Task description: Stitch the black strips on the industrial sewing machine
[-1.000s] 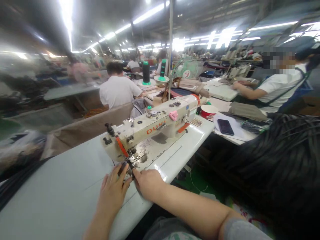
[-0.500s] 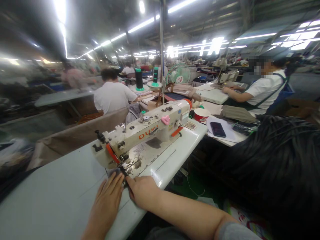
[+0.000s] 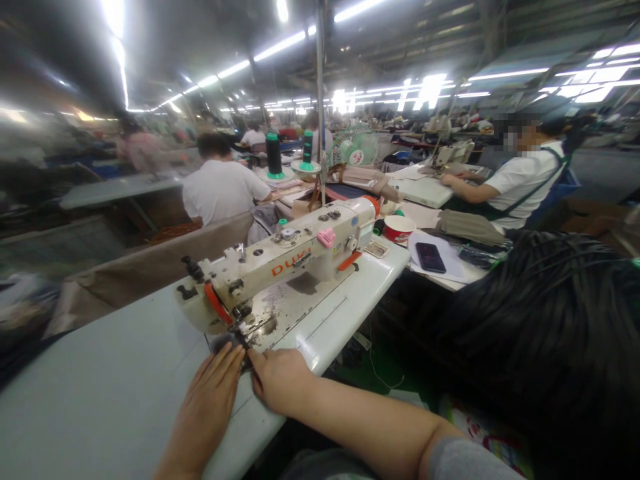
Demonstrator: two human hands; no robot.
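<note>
A white sewing machine [image 3: 320,247] with an orange finger guard [image 3: 218,304] stands on the pale table. Under its needle end lies a small dark piece of fabric [image 3: 223,341], mostly covered by my fingers. My left hand [image 3: 210,400] rests flat on this piece, fingers stretched toward the presser foot. Close on its right, my right hand [image 3: 281,381] has its fingers curled, with thumb and index finger at the fabric's near edge. Both hands' fingertips are just in front of the needle area, which is partly hidden.
Two thread cones [image 3: 274,157] stand behind the machine. On the right are a phone [image 3: 430,257] on paper, a red-and-white roll [image 3: 399,228] and folded cloth [image 3: 470,227]. A large black bundle [image 3: 540,333] fills the right side. Co-workers sit behind and at right.
The whole view has shifted slightly, the scene sitting a little further left. Both hands stay at the dark fabric by the needle, with little visible movement against the machine.
</note>
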